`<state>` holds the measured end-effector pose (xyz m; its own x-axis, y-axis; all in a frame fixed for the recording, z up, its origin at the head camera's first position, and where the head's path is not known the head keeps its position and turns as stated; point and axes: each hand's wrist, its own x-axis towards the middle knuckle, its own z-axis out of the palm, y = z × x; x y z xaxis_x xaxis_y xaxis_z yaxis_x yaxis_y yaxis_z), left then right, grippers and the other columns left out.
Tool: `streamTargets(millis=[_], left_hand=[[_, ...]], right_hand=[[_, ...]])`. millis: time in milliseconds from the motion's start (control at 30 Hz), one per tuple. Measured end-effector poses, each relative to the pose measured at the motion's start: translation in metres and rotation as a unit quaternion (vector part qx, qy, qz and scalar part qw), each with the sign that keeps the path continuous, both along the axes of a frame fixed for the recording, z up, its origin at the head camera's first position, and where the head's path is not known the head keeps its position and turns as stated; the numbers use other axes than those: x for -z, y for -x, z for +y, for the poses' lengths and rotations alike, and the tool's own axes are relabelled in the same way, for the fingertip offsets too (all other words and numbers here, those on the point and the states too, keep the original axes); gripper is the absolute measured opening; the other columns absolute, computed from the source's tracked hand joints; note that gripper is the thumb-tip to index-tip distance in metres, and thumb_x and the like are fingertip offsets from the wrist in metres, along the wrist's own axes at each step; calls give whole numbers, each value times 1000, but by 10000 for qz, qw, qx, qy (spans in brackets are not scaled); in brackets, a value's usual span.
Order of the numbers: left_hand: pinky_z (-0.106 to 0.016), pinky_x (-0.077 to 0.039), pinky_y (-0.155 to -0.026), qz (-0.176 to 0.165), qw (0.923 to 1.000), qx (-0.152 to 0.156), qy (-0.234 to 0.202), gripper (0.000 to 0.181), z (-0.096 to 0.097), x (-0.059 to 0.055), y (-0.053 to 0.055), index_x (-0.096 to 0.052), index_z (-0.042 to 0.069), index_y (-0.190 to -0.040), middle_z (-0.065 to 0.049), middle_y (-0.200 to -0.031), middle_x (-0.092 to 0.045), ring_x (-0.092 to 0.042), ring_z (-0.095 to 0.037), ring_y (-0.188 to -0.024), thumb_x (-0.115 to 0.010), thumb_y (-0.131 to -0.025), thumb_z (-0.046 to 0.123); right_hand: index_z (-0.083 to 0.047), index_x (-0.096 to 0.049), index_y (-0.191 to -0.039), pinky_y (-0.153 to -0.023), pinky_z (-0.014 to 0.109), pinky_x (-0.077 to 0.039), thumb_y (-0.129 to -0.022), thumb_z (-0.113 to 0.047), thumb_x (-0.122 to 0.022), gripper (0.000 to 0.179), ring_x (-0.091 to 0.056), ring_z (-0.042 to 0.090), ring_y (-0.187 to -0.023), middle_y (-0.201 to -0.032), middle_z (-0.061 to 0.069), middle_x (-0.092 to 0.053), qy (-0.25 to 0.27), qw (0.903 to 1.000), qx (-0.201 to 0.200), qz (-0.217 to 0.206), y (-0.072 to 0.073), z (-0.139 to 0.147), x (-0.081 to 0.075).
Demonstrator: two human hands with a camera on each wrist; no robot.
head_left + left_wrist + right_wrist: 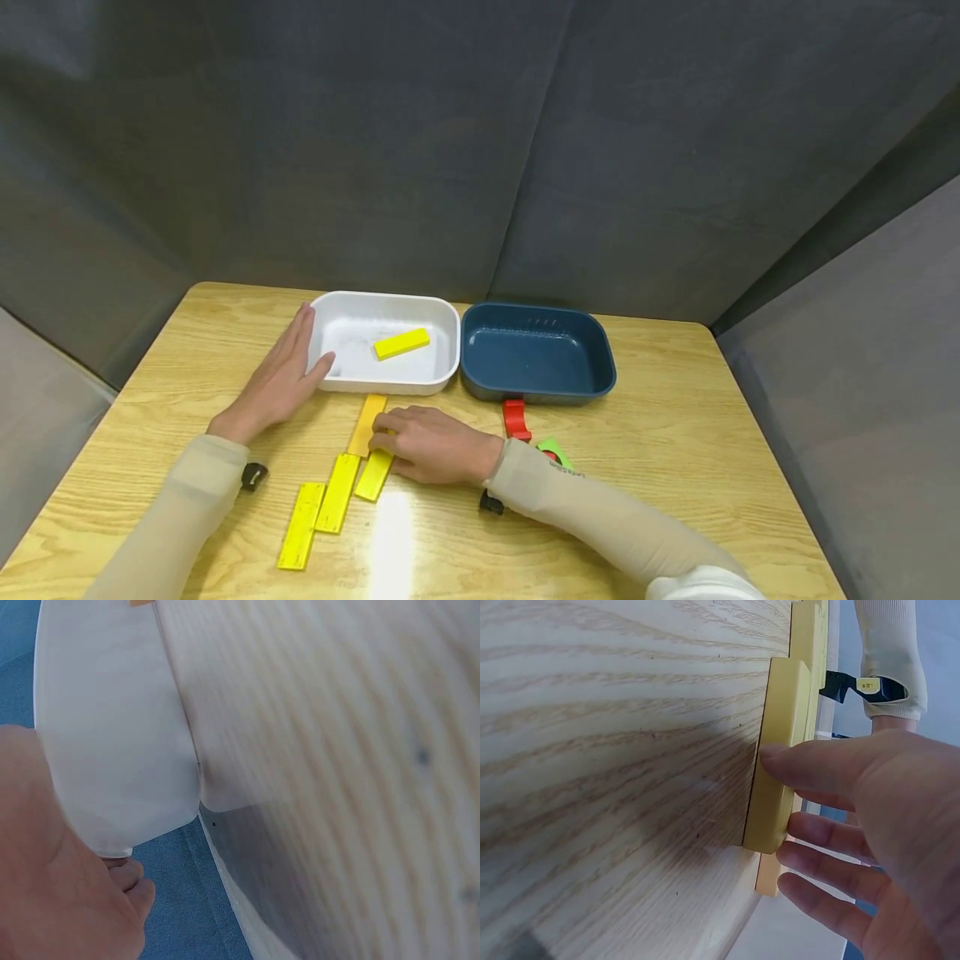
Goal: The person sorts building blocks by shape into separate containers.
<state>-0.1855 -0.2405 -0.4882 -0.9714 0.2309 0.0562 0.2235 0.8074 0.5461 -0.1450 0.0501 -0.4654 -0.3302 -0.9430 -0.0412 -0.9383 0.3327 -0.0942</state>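
Note:
My left hand holds the left end of the white tub, its thumb over the rim and its fingers against the outer wall. The left wrist view shows curled fingertips just under that rim. With thumb and fingers, my right hand pinches a yellow block, which lies on the table beside other blocks. Touching or close by are an orange-yellow block and another yellow block. A further yellow block lies nearest the front. Inside the tub is one yellow block.
A dark blue tub stands right beside the white one. In front of it lie a red curved block and a green piece, partly hidden by my right sleeve. Grey cloth walls in the wooden table.

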Motion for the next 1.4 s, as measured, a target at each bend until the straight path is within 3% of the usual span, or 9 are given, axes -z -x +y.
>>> streamTargets(millis=[367, 700, 1000, 1400], left_hand=[[-64, -11, -131, -25, 10000, 12, -31, 88, 0, 0, 0, 11, 9, -171, -5, -180, 17, 0, -39, -166, -41, -113, 51], [-63, -10, -131, -59, 10000, 15, -41, 88, 0, 1, 1, 11, 9, -171, -6, -179, 18, 2, -39, -166, -41, -113, 50], [-63, -11, -131, -33, 10000, 30, -20, 89, -1, 1, 2, 10, 9, -171, -11, -180, 13, 1, -38, -166, -40, -113, 53], [-63, -11, -131, -30, 10000, 12, -12, 88, -1, 1, 1, 10, 10, -171, -6, -180, 16, 0, -39, -166, -40, -113, 52]], right_hand=[[-15, -72, -137, -110, 24, -49, -104, -18, -71, 33, -60, 16, -124, -137, 3, -65, 146, 9997, -66, -157, -2, 1, 2], [-18, -74, -134, -96, 23, -52, -102, -22, -74, 32, -60, 12, -110, -127, -1, -65, 114, 9998, -25, -154, -1, 4, 4], [-17, -72, -141, -106, 19, -49, -106, -15, -68, 35, -61, 12, -121, -136, 1, -67, 275, 9954, -224, -890, -1, 4, 8], [-18, -72, -140, -104, 18, -50, -105, -15, -69, 35, -61, 11, -121, -135, 0, -67, 268, 9951, -193, -933, -1, 5, 8]])
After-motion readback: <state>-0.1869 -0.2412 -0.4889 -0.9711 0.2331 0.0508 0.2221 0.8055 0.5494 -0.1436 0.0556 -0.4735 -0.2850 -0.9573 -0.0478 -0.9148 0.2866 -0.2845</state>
